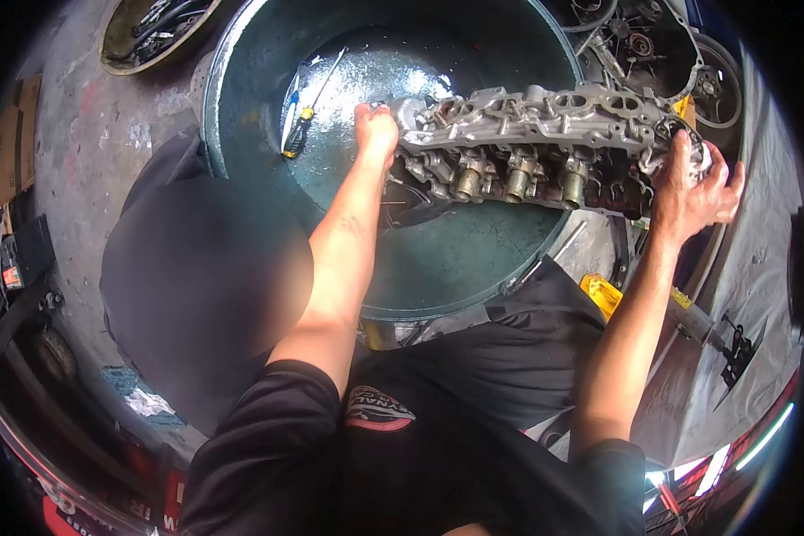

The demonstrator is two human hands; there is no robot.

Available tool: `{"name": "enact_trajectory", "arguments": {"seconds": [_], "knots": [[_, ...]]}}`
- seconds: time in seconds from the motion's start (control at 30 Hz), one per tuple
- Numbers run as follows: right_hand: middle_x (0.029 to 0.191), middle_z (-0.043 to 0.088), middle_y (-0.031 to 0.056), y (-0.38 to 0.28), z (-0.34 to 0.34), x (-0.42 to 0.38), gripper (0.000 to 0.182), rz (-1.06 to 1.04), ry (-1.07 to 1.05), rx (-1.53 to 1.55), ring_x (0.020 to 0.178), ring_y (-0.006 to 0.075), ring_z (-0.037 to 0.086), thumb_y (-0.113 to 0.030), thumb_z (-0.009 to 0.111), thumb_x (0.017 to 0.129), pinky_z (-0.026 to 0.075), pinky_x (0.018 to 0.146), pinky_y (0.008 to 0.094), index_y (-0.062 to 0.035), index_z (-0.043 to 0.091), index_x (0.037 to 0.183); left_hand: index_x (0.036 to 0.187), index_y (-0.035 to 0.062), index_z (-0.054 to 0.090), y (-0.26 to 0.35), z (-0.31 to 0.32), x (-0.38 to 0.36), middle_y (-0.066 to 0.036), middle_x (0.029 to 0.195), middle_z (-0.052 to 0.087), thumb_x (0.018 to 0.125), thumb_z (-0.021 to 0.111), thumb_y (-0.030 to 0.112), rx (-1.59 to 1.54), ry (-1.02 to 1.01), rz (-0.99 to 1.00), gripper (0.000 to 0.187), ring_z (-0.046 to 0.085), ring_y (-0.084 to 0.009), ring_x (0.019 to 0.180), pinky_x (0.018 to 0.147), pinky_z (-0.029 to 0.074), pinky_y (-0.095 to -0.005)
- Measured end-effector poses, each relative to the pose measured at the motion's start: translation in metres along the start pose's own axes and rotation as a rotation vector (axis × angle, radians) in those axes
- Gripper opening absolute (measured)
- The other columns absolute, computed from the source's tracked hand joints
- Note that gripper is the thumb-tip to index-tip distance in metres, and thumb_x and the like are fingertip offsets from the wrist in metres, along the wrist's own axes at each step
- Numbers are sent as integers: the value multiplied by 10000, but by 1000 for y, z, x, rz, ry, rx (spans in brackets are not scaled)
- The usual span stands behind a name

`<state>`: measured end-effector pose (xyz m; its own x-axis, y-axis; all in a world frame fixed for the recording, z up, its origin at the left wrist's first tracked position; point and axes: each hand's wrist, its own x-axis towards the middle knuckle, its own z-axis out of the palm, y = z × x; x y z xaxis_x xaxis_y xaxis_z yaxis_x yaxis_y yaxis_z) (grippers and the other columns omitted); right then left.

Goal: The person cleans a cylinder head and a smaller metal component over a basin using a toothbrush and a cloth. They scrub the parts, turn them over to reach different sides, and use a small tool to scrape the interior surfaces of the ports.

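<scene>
A grey metal cylinder head with rows of oval ports is held level over a large dark-green round tub. My left hand is closed around its left end. At the other end, my right hand grips with the thumb on the metal and some fingers spread outward. Brassy cylindrical fittings show along its lower side. Inside the tub lie a screwdriver with a yellow-and-black handle and a slim blue-and-white tool. The fingertips of my left hand are partly hidden.
A basin of dark parts stands at the upper left. Engine castings and a wheel-like part lie at the upper right. A yellow object is beside my right forearm. A dark, partly blurred shape is close on the left.
</scene>
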<state>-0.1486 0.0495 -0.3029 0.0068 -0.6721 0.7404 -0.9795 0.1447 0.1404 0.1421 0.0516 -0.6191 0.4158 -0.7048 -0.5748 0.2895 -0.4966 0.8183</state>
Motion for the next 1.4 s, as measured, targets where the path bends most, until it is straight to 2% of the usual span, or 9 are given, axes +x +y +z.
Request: {"name": "enact_trajectory", "arguments": {"seconds": [0.17, 0.4, 0.6, 0.97, 1.07, 1.13, 1.17, 1.27, 1.4], "knots": [[1230, 624, 171, 11, 26, 9, 595, 312, -181, 223, 1070, 388, 616, -513, 711, 806, 454, 972, 415, -26, 645, 1143, 1099, -54, 507, 14, -16, -8, -180, 990, 610, 959, 555, 160, 37, 20, 29, 260, 576, -235, 912, 799, 459, -388], [1150, 679, 206, 76, 130, 71, 803, 348, -366, 64, 1130, 359, 619, -702, 646, 742, 453, 986, 402, -42, 653, 1200, 928, 1, 511, 114, -45, -61, -77, 807, 527, 870, 595, 53, -241, -5, -90, 114, 530, -165, 750, 631, 446, -373], [1226, 620, 177, 138, 238, 97, 618, -286, -771, -235, 1103, 400, 622, -335, 635, 847, 518, 885, 474, -450, 395, 1405, 1067, -60, 411, 135, -57, -90, -163, 830, 510, 928, 525, 21, -471, -93, -10, 198, 621, -287, 626, 425, 582, -450], [1135, 672, 187, 171, 330, 98, 614, -488, -1034, 92, 1001, 298, 643, -178, 656, 880, 478, 901, 408, -244, 387, 1428, 964, -1, 491, 157, -72, -119, -165, 742, 612, 977, 484, 79, -638, -167, 18, 81, 625, -261, 549, 483, 571, -387], [1232, 629, 211, 188, 330, 93, 785, -60, -1190, 29, 1099, 311, 625, -390, 665, 869, 466, 956, 412, -332, 251, 1533, 961, -7, 488, 180, -76, -145, -121, 732, 572, 970, 478, 32, -589, -220, 43, 41, 599, -217, 523, 463, 569, -362], [1265, 612, 229, 209, 326, 91, 812, -266, -1073, -197, 1173, 353, 607, -399, 657, 863, 460, 984, 427, -402, 201, 1534, 952, -8, 491, 185, -70, -146, -118, 741, 571, 964, 483, 29, -602, -225, 42, 39, 592, -213, 519, 467, 570, -365], [1274, 612, 207, 226, 333, 85, 761, -333, -956, -282, 1148, 331, 618, -380, 637, 882, 472, 967, 408, -277, 272, 1542, 948, -8, 492, 186, -67, -144, -117, 745, 570, 961, 485, 28, -606, -227, 44, 39, 588, -211, 517, 469, 571, -366], [1002, 683, 134, 181, 260, 40, 499, 723, -377, 577, 846, 254, 653, -306, 784, 790, 519, 752, 366, -37, 583, 1160, 932, -10, 496, 183, -68, -145, -111, 754, 567, 954, 492, 18, -586, -254, 77, 36, 588, -208, 529, 475, 572, -371], [887, 677, 75, 144, 149, 23, 275, 678, -134, 812, 722, 145, 606, -162, 793, 796, 515, 646, 300, 19, 665, 958, 920, 19, 496, 200, -58, -158, -112, 753, 566, 940, 495, -7, -671, -235, 13, 33, 596, -207, 556, 457, 555, -367]]}}
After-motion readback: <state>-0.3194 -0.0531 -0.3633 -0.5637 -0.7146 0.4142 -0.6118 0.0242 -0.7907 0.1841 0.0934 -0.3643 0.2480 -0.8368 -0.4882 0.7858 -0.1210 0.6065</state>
